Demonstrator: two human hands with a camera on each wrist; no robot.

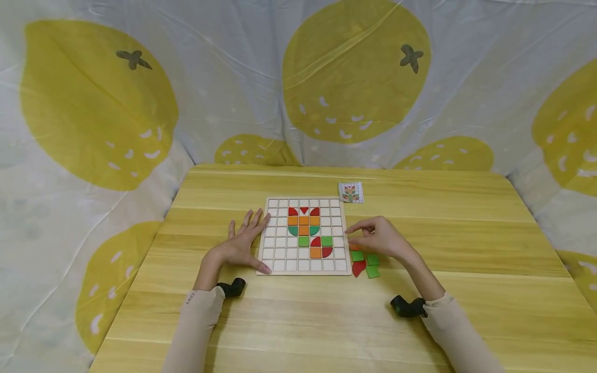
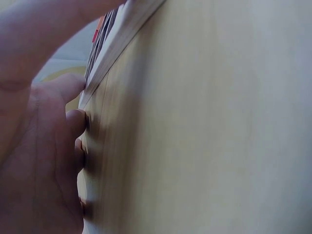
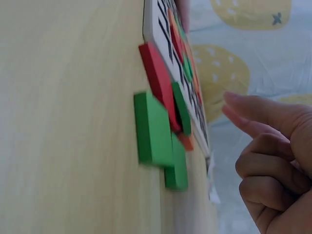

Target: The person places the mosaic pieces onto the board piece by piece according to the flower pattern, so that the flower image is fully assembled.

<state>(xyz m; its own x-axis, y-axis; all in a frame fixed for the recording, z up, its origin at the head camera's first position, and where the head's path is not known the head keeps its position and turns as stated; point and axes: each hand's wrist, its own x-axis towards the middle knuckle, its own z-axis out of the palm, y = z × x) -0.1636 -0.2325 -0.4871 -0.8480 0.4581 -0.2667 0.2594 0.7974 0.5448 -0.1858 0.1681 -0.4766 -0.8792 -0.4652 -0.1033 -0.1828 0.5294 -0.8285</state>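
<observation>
A white gridded wooden board (image 1: 284, 254) lies on the table with red, orange and green pieces set in a flower-like pattern. My left hand (image 1: 240, 243) is spread at the board's left side, thumb at the near corner and index fingertip at the edge. In the left wrist view, the left fingers (image 2: 73, 87) lie along the board's side. Over the board's right edge hovers my right hand (image 1: 380, 238), index and thumb extended with a gap and no piece showing between them. Its other fingers (image 3: 268, 161) are curled. Beneath it lie loose green squares (image 1: 372, 271) and a red piece (image 1: 358, 268).
Behind the board's far right corner lies a small printed card (image 1: 351, 192) with a flower pattern on a grid. An orange piece (image 1: 354, 247) is partly covered by the right hand. A lemon-print cloth (image 1: 233, 77) hangs behind the wooden table (image 1: 303, 321).
</observation>
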